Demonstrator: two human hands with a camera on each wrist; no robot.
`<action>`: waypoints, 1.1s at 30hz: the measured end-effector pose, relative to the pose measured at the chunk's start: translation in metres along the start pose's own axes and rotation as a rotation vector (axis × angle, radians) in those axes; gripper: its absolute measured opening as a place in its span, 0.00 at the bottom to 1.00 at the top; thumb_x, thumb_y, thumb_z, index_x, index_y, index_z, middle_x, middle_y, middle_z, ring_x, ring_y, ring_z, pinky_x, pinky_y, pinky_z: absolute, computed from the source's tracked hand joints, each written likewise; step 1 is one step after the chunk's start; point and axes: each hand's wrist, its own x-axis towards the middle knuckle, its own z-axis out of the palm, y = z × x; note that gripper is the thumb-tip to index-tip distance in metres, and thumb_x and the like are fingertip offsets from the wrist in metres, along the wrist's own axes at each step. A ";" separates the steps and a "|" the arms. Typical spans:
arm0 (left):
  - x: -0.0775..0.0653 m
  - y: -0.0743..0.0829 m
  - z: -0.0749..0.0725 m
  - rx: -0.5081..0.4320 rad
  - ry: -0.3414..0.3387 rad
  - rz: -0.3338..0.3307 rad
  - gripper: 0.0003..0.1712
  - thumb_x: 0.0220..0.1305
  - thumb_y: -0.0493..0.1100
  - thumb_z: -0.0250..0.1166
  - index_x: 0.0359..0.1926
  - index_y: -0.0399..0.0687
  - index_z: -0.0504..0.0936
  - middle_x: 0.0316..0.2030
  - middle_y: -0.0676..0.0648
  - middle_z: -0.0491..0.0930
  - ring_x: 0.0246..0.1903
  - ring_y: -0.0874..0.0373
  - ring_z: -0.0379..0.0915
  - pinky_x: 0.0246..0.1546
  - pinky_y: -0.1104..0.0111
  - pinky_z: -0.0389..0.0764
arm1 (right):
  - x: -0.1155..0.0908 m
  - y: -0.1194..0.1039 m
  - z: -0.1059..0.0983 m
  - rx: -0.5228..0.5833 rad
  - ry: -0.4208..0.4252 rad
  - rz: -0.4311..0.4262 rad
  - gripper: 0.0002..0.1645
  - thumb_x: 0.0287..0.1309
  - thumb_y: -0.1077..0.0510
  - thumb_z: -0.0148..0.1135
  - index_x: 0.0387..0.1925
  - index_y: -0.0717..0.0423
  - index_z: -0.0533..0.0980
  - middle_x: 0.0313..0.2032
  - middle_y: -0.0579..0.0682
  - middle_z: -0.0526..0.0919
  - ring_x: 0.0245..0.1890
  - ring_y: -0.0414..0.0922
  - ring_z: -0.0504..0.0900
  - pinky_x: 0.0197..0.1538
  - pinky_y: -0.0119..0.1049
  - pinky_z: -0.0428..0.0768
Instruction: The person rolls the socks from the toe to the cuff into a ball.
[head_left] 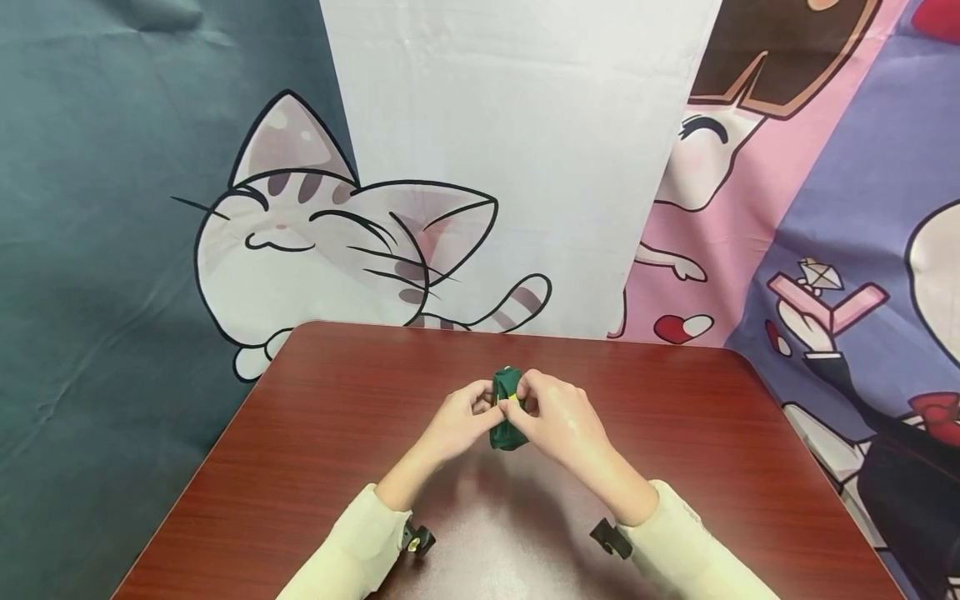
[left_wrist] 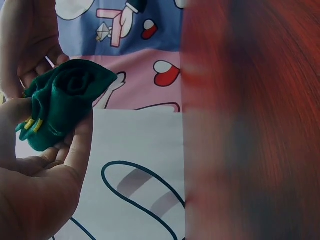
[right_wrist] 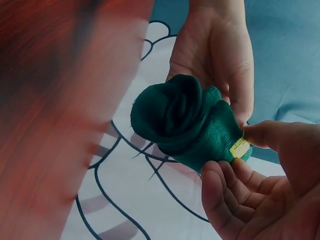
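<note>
A dark green cloth (head_left: pixel 507 435), rolled into a thick bundle, is held above the table by both hands. Its spiral end faces the camera in the right wrist view, where a small yellow patterned patch (right_wrist: pixel 240 148) shows near the opposite end. The left hand (head_left: pixel 459 425) supports the roll from its left side, fingers behind it and thumb in front. From the other side, the right hand (head_left: pixel 564 414) pinches the cloth beside the yellow patch between thumb and fingers. Both thumbs come close together at the front of the roll.
A reddish-brown wooden table (head_left: pixel 337 400) lies beneath the hands. Behind it hangs a printed backdrop (head_left: pixel 495 108) with a cartoon cat and figures. Small dark devices (head_left: pixel 611 539) are at the cuffs of the pale sleeves (head_left: pixel 352 542).
</note>
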 end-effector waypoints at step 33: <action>0.005 0.006 0.002 0.418 0.031 0.146 0.09 0.58 0.41 0.66 0.40 0.46 0.79 0.25 0.54 0.75 0.25 0.62 0.69 0.26 0.71 0.72 | 0.020 0.040 0.007 0.786 -0.254 0.044 0.09 0.73 0.60 0.55 0.41 0.64 0.77 0.30 0.52 0.82 0.31 0.43 0.79 0.41 0.35 0.80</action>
